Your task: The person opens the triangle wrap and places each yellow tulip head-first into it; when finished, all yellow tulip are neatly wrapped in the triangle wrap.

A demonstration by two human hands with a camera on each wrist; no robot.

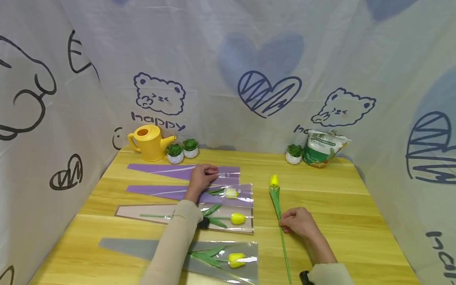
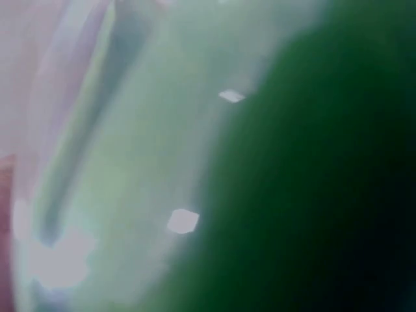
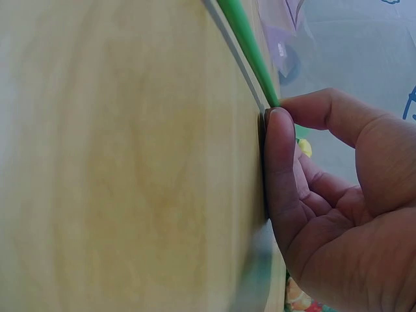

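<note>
Done: three yellow tulips sleeved | Left: far purple plastic sleeve (image 1: 185, 171) empty, left hand (image 1: 201, 177) fingers curled onto it | right hand (image 1: 297, 222) pinches loose green-stemmed yellow tulip (image 1: 276, 196).

This looks like a small craft or flower-wrapping booth set up for recording, not a lived-in room. A wooden table (image 1: 320, 237) is closed in on three sides by a hung white cloth backdrop (image 1: 249, 59) printed with bears, hearts and "happy". Along the table's far edge stand a yellow watering can (image 1: 149, 142), small potted succulents (image 1: 182, 150) and a bag of fertiliser (image 1: 322, 148). Nearer lie wrapped artificial tulips (image 1: 221, 219).
</note>
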